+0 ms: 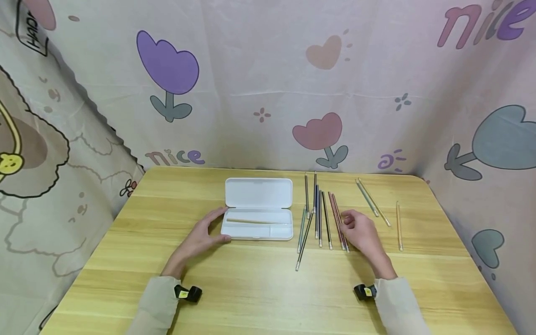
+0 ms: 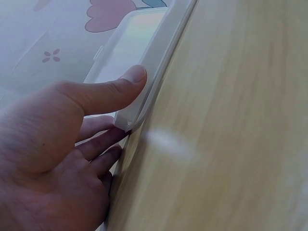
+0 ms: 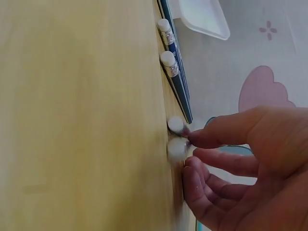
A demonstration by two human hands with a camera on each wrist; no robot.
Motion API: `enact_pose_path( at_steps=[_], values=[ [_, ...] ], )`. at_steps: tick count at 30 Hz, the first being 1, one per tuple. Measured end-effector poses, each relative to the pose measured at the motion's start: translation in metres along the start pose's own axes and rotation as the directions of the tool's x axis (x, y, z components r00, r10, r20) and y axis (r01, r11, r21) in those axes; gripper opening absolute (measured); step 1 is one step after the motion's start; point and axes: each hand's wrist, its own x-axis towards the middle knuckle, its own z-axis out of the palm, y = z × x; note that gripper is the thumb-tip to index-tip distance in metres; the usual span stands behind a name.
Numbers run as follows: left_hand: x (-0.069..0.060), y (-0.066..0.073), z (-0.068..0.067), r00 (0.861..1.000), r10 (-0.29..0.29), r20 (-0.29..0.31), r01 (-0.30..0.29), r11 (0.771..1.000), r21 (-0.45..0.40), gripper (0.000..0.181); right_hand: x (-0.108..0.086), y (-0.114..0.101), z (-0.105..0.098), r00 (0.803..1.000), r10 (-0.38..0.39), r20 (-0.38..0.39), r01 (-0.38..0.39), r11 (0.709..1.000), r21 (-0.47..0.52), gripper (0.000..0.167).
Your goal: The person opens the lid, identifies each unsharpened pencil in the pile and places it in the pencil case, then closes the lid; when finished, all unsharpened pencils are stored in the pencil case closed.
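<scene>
Across the wide wooden table (image 1: 259, 293), the white box (image 1: 244, 231) is lying with its lid (image 1: 258, 192) folded back. The left hand (image 1: 200, 238) is clamping the box's left end, its thumb at the near corner and its fingers round the far side. A light hold is probably serving best here, as hard pressing could be tipping so light a box. The right hand (image 1: 363, 231) is bending its fingers beside the two red pencils (image 1: 335, 215); its thumb and forefinger are coming close together near the rear ends, and the thumb tip seems to be touching one pencil, though I cannot tell whether they are clamping it. Those red pencils are lying side by side on the table, just right of the dark pencils (image 1: 326, 218), while a thin gold pencil (image 1: 247, 221) is resting inside the box. Pinching both red shafts together, a little ahead of the white erasers (image 3: 176, 125), should be keeping them level; pinching only the tips could be letting them swing or roll into their neighbours.
</scene>
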Motion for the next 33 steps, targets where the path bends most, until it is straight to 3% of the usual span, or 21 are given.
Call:
enact_pose_path(
  at_steps=[8,15,20,25,33],
  values=[
    [-0.002,0.000,0.000,1.000,0.002,-0.001,-0.002,1.000,0.015,0.090,0.000,0.001,0.002,1.000,0.009,-0.014,-0.010,0.999,-0.045,0.028],
    [-0.003,0.000,-0.001,1.000,-0.006,-0.002,0.006,1.000,0.028,0.090,0.001,0.005,-0.004,1.000,0.029,0.004,-0.030,0.997,0.065,0.028],
    [-0.003,0.001,-0.001,1.000,-0.017,0.000,0.017,0.999,0.038,0.091,0.002,0.001,-0.004,1.000,-0.012,-0.002,0.012,0.987,0.160,0.025],
    [-0.002,0.002,-0.001,1.000,-0.017,-0.004,0.017,0.999,0.046,0.091,0.005,-0.007,0.006,0.998,-0.056,0.028,0.046,0.959,0.278,0.022],
    [-0.001,0.003,-0.001,1.000,-0.004,-0.009,0.005,0.999,0.045,0.091,0.006,-0.029,0.022,0.992,-0.119,0.033,0.102,0.940,0.327,0.014]
  ],
)
